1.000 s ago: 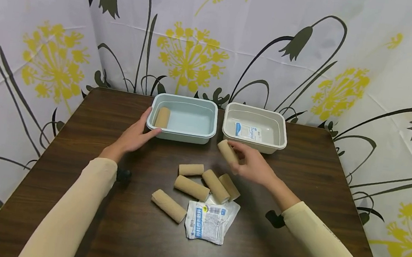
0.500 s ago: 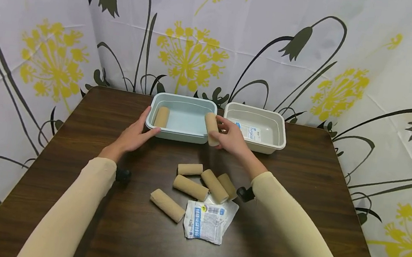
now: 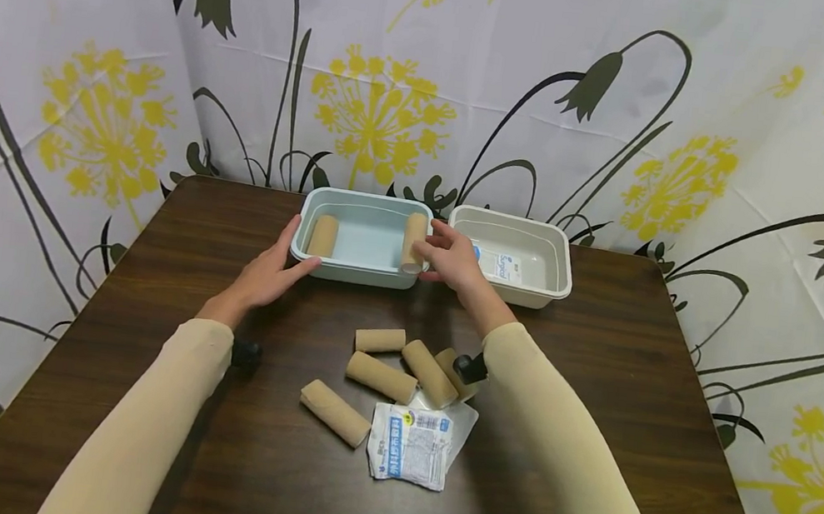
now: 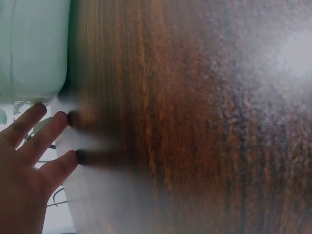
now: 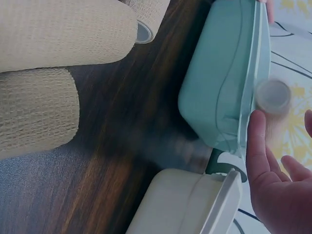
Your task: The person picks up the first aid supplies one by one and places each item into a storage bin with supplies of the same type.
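A tan elastic bandage roll, blurred in the right wrist view, is at the right end of the light blue plastic tub. Beside it is my right hand, fingers spread and apart from the roll in the right wrist view. Another bandage roll lies inside the tub's left end. My left hand rests against that end, fingers straight along the outside and thumb at the front rim. The left wrist view has its fingers extended by the tub's wall.
Right of the blue tub stands an off-white tub holding a dressing packet. Several bandage rolls lie mid-table, near white-and-blue dressing packets. A patterned curtain hangs behind the dark wooden table.
My right hand has carried the bandage roll leftward from before the off-white tub to the blue tub's right end and let go of it. My left hand has stayed put.
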A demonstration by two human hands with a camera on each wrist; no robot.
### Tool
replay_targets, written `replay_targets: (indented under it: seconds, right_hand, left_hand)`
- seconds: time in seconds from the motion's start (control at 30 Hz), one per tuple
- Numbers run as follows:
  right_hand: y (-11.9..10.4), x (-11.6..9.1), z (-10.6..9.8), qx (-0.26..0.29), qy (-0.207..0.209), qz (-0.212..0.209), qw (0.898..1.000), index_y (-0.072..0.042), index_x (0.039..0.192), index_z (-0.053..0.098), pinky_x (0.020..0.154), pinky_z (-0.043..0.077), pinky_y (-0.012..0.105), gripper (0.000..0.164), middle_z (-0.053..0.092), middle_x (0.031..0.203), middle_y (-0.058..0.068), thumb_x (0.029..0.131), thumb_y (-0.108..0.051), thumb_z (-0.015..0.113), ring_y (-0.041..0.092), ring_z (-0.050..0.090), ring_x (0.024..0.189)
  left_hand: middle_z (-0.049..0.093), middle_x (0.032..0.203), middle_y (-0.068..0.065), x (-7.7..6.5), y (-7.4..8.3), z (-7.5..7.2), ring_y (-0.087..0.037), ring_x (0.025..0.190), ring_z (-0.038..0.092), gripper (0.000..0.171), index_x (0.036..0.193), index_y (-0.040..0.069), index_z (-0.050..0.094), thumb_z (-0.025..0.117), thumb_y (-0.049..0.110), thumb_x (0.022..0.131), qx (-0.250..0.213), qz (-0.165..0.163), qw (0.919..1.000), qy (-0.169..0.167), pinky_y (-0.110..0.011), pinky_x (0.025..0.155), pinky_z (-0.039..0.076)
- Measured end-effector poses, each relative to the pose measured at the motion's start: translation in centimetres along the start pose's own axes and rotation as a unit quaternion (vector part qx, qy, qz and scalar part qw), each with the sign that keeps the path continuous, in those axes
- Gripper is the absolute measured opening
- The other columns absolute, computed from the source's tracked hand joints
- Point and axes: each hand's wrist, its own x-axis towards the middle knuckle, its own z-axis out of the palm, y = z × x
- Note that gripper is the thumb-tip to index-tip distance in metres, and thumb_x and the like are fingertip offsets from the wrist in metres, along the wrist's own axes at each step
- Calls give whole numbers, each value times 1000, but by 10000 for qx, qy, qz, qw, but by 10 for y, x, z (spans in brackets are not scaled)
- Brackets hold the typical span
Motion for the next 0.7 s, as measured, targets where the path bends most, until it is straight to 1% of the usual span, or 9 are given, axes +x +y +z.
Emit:
replay_targets:
  seconds: [0.07,0.2,0.3,0.47,0.57,0.63,0.7]
  right_hand:
    - [0,1,0,88,-9,-34,10000,-11,153,35,90,50,51,63,49,142,18,97,-15,63,32,57,119]
    - [1,2,-2,118,14,-126,9999,-8,150,41,92,48,53,58,50,140,20,97,-13,63,37,54,123]
    - [4,1,-4,-5,30,-209,9998,-7,146,46,90,50,49,53,51,139,19,97,-13,63,37,55,122]
    - [10,-8,-9,-193,19,-397,9990,-4,142,51,81,56,40,48,52,138,21,96,-10,63,31,58,119]
    - [14,-16,-12,-317,-7,-520,9981,-3,139,54,78,57,38,44,54,137,21,96,-10,63,28,58,118]
    - [18,-23,-15,-518,-130,-583,9969,-3,137,56,77,57,37,42,56,135,19,96,-12,63,26,59,115]
    - [23,-30,-19,-851,-345,-677,9935,-2,135,58,77,56,38,41,59,131,18,96,-13,64,25,60,110]
  left_hand:
    - [8,163,-12,1,0,0,-44,143,21,90,157,34,-12,47,63,95,-4,10,10000,7,-70,105,19]
    - [9,163,-12,3,0,0,-45,143,21,90,157,34,-11,47,64,95,0,50,10000,61,-70,106,19]
    - [10,163,-12,3,-1,0,-45,143,22,90,156,35,-12,47,64,95,23,42,10000,84,-69,106,19]
    - [8,164,-10,3,-2,1,-44,143,21,90,156,36,-12,47,64,94,1,22,10000,44,-69,106,19]
    - [8,164,-11,2,-2,1,-45,143,21,90,156,34,-12,47,63,95,-6,40,10000,30,-71,105,18]
    - [8,163,-11,2,-2,1,-46,143,21,90,157,34,-12,47,63,95,1,30,10000,21,-71,105,18]
    - [8,163,-12,1,-2,2,-46,143,20,90,156,35,-13,47,63,95,10,4,10000,-1,-71,105,18]
